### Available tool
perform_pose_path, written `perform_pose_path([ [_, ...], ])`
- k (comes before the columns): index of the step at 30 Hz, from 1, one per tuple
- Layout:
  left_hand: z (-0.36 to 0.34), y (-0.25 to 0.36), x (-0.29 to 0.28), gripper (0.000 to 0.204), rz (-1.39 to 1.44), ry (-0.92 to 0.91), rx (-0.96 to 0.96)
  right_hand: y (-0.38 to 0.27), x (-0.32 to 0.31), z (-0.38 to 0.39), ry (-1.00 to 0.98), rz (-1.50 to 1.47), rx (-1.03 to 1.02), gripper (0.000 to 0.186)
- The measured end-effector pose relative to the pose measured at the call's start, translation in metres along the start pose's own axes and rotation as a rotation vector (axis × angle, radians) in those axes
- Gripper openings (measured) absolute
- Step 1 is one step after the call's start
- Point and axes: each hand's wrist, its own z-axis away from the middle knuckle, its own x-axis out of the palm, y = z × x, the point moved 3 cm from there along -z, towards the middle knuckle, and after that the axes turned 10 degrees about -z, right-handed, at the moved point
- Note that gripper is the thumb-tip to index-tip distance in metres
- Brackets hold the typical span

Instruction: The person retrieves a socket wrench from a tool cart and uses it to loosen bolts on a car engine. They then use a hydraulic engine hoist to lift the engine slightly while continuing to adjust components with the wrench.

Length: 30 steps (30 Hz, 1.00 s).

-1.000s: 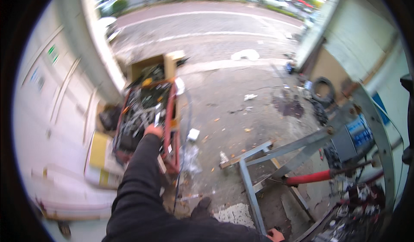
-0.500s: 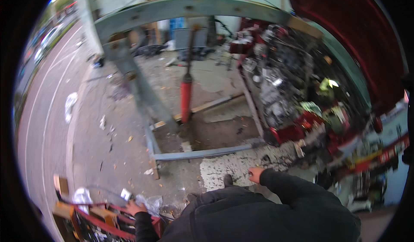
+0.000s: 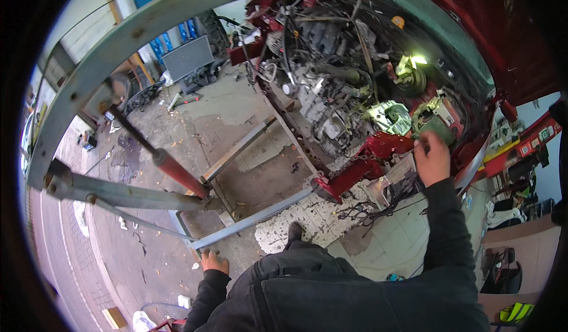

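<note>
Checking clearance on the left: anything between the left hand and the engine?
Yes. In the image, the grey floor-frame bar crosses just beyond the left hand; farther on, the dark front rail runs alongside the engine. Whether either would block a reach from above, I can't tell.

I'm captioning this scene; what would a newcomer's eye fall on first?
Probably the exposed engine of a red car, upper middle, with the raised red hood at upper right. Next, the grey metal hoist across the left, with its red cylinder. The right hand is by the car's front.
</note>
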Motion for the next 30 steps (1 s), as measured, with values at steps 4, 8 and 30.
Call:
perform_pose_path([
  [4, -0.065, 0.071, 0.013, 0.043, 0.101, 0.004, 0.096, 0.078, -0.005, -0.033, -0.103, 0.105, 0.023, 0.019],
  [8, -0.129, 0.178, 0.020, 0.040, 0.220, 0.018, 0.240, 0.154, 0.010, -0.077, -0.177, 0.013, 0.175, 0.022],
  [30, -0.402, 0.655, 0.251, 0.088, 0.846, -0.635, 0.161, 0.393, 0.212, -0.216, -0.870, 0.684, 0.122, 0.045],
])
